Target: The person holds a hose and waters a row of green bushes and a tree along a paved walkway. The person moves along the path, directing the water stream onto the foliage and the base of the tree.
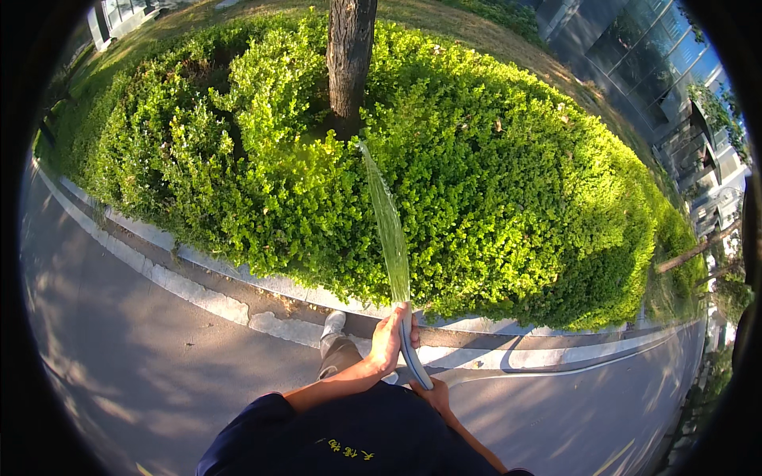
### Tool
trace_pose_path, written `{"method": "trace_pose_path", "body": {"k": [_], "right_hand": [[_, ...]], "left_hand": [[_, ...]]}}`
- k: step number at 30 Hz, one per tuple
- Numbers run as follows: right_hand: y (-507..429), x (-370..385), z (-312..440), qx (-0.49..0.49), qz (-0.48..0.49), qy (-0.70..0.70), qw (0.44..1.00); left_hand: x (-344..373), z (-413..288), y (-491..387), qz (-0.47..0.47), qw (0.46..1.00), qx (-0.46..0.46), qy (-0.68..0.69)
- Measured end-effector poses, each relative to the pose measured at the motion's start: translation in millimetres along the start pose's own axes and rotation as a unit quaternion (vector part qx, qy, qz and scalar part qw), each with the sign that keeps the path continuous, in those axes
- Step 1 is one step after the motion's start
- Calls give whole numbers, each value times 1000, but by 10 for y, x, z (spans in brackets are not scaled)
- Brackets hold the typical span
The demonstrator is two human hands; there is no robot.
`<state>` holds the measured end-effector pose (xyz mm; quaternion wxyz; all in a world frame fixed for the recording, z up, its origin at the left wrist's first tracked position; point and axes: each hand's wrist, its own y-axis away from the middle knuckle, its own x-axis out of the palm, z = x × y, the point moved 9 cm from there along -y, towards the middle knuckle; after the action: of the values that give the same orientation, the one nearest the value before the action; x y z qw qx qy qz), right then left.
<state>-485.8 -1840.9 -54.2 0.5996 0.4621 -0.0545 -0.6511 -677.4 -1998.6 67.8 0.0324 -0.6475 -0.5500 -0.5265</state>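
My left hand is closed around the front end of a grey water hose. My right hand grips the same hose lower down, close to my body. A fan of water leaves the hose's mouth and reaches up over the hedge, towards the foot of a tree. Both hands are at the bottom centre, in front of my dark shirt. The hose's mouth is partly hidden by the fingers of my left hand.
A dense green hedge fills the middle, with a tree trunk rising from it. A concrete kerb borders the hedge. More hose runs along the pavement to the right. A glass-fronted building stands at the upper right.
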Motion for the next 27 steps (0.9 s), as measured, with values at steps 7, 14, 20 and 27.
{"method": "trace_pose_path", "body": {"k": [7,14,20,27], "right_hand": [[-459,-99,905,28,-57,2,998],[-851,-114,1485,18,-50,83,995],[-1060,-111,1672,2,-43,116,992],[-1186,-100,1973,-30,-30,147,988]], "left_hand": [[-96,-583,-700,0,998,-66,1],[-270,-1175,-1089,-27,996,-65,48],[-371,-1362,-1210,-56,994,-68,61],[-537,-1534,-1236,-92,994,-39,55]]}}
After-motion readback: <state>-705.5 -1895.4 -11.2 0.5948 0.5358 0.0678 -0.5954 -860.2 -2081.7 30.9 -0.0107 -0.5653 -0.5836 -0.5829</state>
